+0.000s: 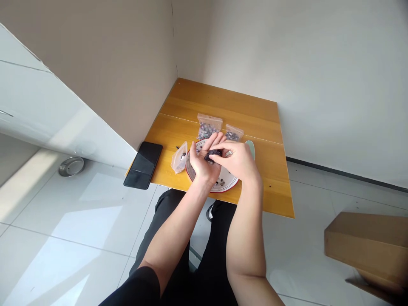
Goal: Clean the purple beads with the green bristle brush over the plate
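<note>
The right grip (pixel 238 158) pinches a dark, knobbly piece (pixel 214 154) between thumb and fingers, over the upturned palm of the left grip (pixel 205 165) — that one released and spread. Beneath both lies a red-rimmed plate (pixel 232 180) with small beads (pixel 219 182) on it. Just left of the plate is a translucent container (pixel 179 158); beyond it, two bead-filled bags (pixel 209 127) — and a black phone (pixel 143 165) lies at the desk's (pixel 258 112) left edge.

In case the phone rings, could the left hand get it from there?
Probably yes. The phone lies uncovered, off to the left hand's own side. A small plastic bag sits between them, so the hand would likely go over or around it.
</note>
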{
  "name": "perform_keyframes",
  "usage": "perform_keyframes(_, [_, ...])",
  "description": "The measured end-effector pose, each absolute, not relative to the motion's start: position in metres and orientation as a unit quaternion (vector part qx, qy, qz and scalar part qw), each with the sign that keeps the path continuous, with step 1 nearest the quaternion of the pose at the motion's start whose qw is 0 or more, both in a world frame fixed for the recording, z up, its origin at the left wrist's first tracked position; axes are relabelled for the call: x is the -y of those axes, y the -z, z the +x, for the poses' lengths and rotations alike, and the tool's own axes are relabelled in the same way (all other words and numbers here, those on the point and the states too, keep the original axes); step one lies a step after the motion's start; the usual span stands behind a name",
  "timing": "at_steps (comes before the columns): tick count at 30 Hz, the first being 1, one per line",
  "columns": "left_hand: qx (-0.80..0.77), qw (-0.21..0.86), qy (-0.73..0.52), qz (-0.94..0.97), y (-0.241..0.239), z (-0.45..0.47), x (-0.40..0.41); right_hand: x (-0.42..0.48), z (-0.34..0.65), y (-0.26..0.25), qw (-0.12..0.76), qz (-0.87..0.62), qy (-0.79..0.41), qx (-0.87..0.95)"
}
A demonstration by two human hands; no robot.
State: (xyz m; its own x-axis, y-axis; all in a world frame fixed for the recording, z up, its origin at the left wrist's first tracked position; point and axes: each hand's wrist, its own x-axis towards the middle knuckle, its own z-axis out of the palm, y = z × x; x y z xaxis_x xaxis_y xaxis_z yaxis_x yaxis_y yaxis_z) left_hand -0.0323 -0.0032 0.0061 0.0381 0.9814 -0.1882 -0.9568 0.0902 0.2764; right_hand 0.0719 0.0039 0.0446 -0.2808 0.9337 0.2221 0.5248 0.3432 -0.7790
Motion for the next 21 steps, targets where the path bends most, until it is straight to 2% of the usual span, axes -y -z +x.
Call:
perform_keyframes(7, [-0.2, 0.705, -0.681, 0.016, -0.0048, -0.0346, 0.0026, -0.0008, 0.0783, -0.043, 0.296, -0.489, -0.369, 0.733])
perform_keyframes(14, [-0.185, 0.704, -0.686, 0.01, -0.0028, -0.0316, 0.0046, -0.004, 0.0708, -0.0408, 0.338, -0.487, -0.292, 0.75])
perform_keyframes(21, [-0.193, 0.706, -0.682, 0.002, -0.0041, -0.035, 0.0039, -0.001, 0.0765, -0.0421, 0.286, -0.487, -0.364, 0.741])
